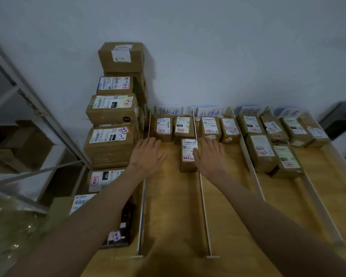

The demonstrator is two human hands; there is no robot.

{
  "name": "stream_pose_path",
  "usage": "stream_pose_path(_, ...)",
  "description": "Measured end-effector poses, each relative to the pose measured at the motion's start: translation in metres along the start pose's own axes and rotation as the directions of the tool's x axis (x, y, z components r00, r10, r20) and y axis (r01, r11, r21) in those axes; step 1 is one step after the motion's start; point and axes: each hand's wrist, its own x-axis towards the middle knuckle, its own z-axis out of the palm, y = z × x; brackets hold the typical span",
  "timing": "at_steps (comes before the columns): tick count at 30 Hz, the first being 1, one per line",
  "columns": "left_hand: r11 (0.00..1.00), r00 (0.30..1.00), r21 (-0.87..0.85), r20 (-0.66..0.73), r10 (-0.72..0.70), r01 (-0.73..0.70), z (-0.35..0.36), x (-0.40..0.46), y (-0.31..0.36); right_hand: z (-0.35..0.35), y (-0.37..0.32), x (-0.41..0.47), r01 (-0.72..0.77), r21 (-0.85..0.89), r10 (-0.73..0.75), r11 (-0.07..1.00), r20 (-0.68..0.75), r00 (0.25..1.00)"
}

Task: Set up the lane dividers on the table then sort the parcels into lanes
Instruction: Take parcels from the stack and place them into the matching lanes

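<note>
hands: left hand and right hand both spread flat, fingers apart, gripping nothing
parcel: between the hands in the leftmost lane, right thumb touching its label
lane dividers: white strips running from the desk's far edge to its near edge
other parcels: grouped toward the far edge (handwritten cards behind)

We stretch both bare arms forward, left hand and right hand flat, fingers spread, palms down

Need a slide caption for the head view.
Both open hands, left and right, flank a parcel in the leftmost lane.
</note>
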Motion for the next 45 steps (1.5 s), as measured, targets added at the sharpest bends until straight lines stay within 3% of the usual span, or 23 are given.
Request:
stream_pose_path(9, 0.998, 0.997, -0.055, -0.066, -0.046, 0.042, -0.037, -0.090, -0.083, -0.016, -0.098, -0.062, -0.012, 0.059, 0.011, 0.998, 0.013, 1.000)
stream_pose_path(18, 0.970, 0.974, -0.090, 0.038, -0.222, 0.224, -0.012, -0.187, -0.180, 0.003, -0.210, -0.120, -0.025, 0.273, -0.029, 0.962, 0.191, 0.981)
stream_pose_path(23, 0.930, 0.953, -0.207, 0.063, -0.298, 0.304, -0.007, -0.220, -0.195, 0.011, -0.245, -0.132, -0.041, 0.377, -0.070, 0.925, 0.275, 0.959)
stream_pose_path(28, 0.853, 0.920, -0.348, 0.196, -0.338, 0.388, 0.003, -0.234, -0.192, 0.019, -0.257, -0.135, -0.075, 0.453, -0.099, 0.889, 0.350, 0.932)
stream_pose_path(35, 0.768, 0.906, -0.481, 0.199, -0.374, 0.423, 0.007, -0.225, -0.188, 0.011, -0.260, -0.129, -0.109, 0.538, -0.136, 0.836, 0.395, 0.909)
stream_pose_path(38, 0.738, 0.906, -0.528, 0.196, -0.375, 0.420, -0.006, -0.218, -0.189, -0.003, -0.254, -0.122, -0.125, 0.532, -0.170, 0.838, 0.472, 0.865)
stream_pose_path(43, 0.765, 0.945, -0.555, 0.166, -0.282, 0.326, -0.028, -0.203, -0.199, -0.035, -0.246, -0.109, -0.343, 0.553, -0.205, 0.759, 0.704, 0.680)
stream_pose_path(45, 0.780, 0.958, -0.557, 0.151, -0.243, 0.286, -0.035, -0.194, -0.201, -0.047, -0.244, -0.106, -0.338, 0.552, -0.225, 0.762, 0.716, 0.661)
